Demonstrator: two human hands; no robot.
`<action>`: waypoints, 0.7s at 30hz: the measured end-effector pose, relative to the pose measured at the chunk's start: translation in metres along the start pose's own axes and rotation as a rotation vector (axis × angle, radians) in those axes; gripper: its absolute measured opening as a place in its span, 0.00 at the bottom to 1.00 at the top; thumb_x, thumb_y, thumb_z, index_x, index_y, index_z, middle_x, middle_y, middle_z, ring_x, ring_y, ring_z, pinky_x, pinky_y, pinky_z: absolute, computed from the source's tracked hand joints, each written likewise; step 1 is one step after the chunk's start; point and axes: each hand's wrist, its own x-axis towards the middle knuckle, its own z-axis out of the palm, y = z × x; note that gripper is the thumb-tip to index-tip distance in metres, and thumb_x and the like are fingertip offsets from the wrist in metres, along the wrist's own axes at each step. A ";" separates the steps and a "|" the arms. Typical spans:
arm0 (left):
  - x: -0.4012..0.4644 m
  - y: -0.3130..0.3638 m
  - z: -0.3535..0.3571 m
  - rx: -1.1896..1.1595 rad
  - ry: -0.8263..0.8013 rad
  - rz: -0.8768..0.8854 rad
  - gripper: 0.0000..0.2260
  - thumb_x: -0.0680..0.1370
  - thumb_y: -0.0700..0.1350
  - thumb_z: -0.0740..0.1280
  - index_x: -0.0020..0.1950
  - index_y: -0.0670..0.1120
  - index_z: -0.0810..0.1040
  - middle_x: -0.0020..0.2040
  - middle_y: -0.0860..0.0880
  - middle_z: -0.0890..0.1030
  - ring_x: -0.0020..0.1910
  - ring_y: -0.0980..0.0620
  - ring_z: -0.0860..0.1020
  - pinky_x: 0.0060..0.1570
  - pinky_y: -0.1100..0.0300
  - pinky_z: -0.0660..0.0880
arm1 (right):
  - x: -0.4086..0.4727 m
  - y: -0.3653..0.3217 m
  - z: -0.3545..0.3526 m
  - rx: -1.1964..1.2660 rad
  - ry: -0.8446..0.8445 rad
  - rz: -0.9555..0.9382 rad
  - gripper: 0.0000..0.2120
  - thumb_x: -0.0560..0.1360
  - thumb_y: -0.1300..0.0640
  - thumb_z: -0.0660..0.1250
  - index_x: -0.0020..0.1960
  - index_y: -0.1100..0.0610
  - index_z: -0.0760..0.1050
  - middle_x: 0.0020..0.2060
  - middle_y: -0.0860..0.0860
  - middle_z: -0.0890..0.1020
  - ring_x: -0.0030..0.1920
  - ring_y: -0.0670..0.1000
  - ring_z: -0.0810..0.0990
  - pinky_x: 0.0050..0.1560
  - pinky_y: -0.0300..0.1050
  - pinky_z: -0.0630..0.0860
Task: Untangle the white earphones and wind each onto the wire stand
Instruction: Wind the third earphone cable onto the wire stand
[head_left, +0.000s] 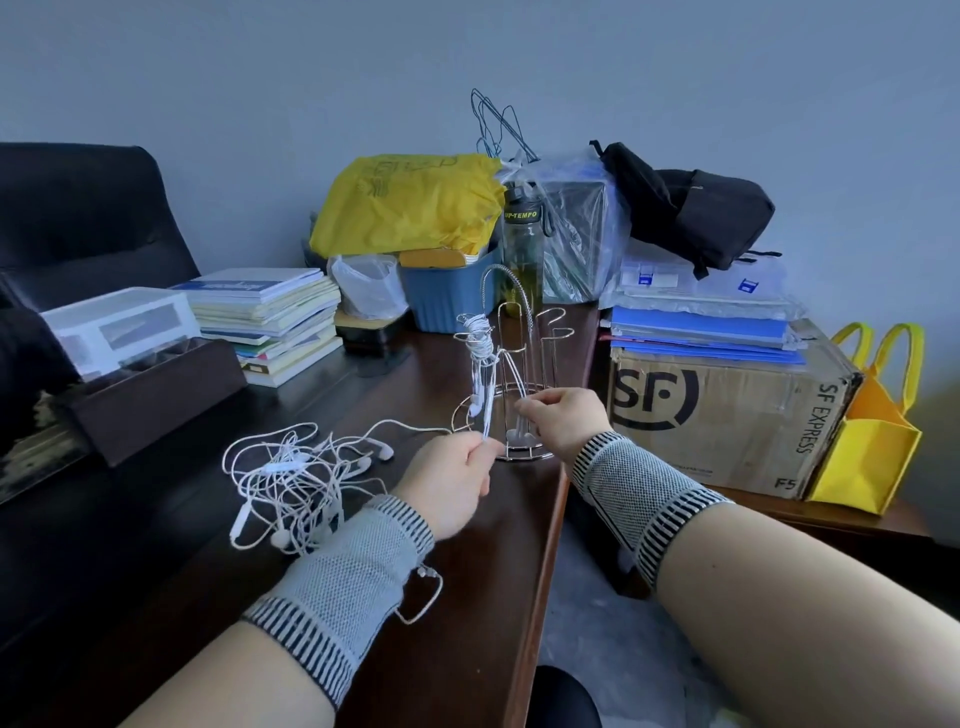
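A thin chrome wire stand (519, 374) — tall hooked prongs on a ring base — sits near the right edge of the dark, glossy wooden worktop (457, 597). One white earphone cable (480, 364) is coiled round its left prong, rubbery strands hanging down. The left hand (449, 480), in a ribbed grey knit wrist sleeve, pinches those strands just in front of the base; the right hand (563, 421) pinches a strand beside the stand. The tangled heap of earphones (296, 483) lies to the left of the left hand — loose, looping
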 end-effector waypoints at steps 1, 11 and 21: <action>-0.004 0.000 0.003 0.050 -0.015 0.007 0.18 0.82 0.50 0.58 0.38 0.44 0.78 0.28 0.53 0.76 0.31 0.54 0.74 0.41 0.58 0.72 | -0.001 0.000 0.000 0.013 -0.006 0.003 0.06 0.74 0.55 0.70 0.38 0.54 0.80 0.28 0.47 0.78 0.31 0.47 0.78 0.32 0.40 0.75; -0.015 0.004 -0.001 0.403 0.075 0.050 0.14 0.84 0.50 0.53 0.46 0.45 0.73 0.50 0.44 0.80 0.52 0.41 0.77 0.46 0.54 0.69 | -0.032 -0.009 -0.008 0.128 0.036 0.007 0.05 0.72 0.56 0.69 0.39 0.55 0.80 0.28 0.48 0.77 0.29 0.48 0.72 0.33 0.43 0.71; -0.023 0.018 -0.011 0.285 -0.146 0.076 0.13 0.83 0.46 0.56 0.50 0.47 0.80 0.38 0.48 0.78 0.36 0.51 0.76 0.33 0.61 0.67 | -0.068 -0.009 0.004 0.037 0.000 -0.057 0.13 0.74 0.51 0.70 0.37 0.59 0.83 0.24 0.47 0.77 0.26 0.46 0.70 0.29 0.40 0.68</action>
